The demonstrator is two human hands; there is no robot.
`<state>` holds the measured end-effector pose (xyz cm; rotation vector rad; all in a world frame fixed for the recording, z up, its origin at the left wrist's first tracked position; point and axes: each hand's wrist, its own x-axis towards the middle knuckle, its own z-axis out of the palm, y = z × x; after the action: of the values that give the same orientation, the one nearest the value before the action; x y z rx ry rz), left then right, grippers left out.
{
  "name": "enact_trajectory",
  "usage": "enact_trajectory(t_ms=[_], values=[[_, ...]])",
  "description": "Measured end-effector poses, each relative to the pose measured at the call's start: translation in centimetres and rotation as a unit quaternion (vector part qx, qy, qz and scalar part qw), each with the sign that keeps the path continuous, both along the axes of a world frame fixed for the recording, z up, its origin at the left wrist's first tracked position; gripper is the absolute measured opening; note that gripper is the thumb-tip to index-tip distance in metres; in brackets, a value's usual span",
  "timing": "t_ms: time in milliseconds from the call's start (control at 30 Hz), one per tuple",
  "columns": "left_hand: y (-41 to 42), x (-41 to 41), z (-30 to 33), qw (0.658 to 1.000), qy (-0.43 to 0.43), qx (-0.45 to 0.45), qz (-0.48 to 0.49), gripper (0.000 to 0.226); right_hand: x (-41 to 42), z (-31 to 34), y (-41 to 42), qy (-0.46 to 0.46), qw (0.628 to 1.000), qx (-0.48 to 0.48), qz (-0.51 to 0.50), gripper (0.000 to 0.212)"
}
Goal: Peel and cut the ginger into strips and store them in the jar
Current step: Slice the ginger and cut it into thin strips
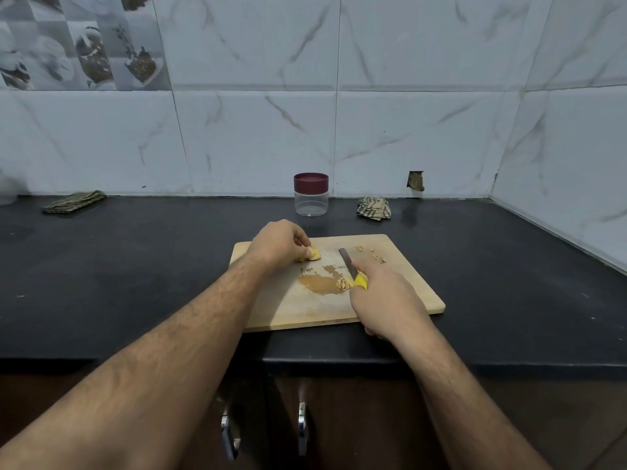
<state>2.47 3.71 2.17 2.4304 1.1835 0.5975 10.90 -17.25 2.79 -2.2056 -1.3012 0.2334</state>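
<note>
A wooden cutting board [400, 286] lies on the black counter. My left hand [276, 244] pinches a peeled yellow piece of ginger [314, 254] at the board's far left. My right hand [383, 293] grips the yellow handle of a knife [349, 266], its dark blade lying flat and pointing away across the board. Cut ginger bits [343, 283] sit beside the handle on a damp brown patch. Peel scraps [375, 254] lie at the far right of the board. A clear jar [311, 198] with its maroon lid on stands behind the board by the wall.
A crumpled striped cloth [374, 207] lies right of the jar, and a folded cloth [74, 201] at the far left by the wall. The tiled wall meets a side wall at the right corner. Cabinet handles [302, 427] show below the counter's front edge.
</note>
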Motion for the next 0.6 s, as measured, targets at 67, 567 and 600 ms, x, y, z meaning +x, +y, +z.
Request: enact_trajectory(t_ms=[67, 567, 600], values=[[-0.4, 0.0, -0.1, 1.000, -0.009, 0.012, 0.005, 0.007, -0.2, 0.0, 0.0, -0.002, 1.000, -0.001, -0.001, 0.054], [-4.5, -2.9, 1.0, 0.999, 0.027, -0.011, -0.025, 0.006, -2.2, 0.3, -0.8, -0.002, 0.999, -0.035, 0.023, 0.055], [-4.9, -2.9, 1.1, 0.999, 0.024, -0.024, -0.025, 0.006, -2.4, 0.4, -1.0, -0.003, 0.999, -0.040, 0.029, 0.056]])
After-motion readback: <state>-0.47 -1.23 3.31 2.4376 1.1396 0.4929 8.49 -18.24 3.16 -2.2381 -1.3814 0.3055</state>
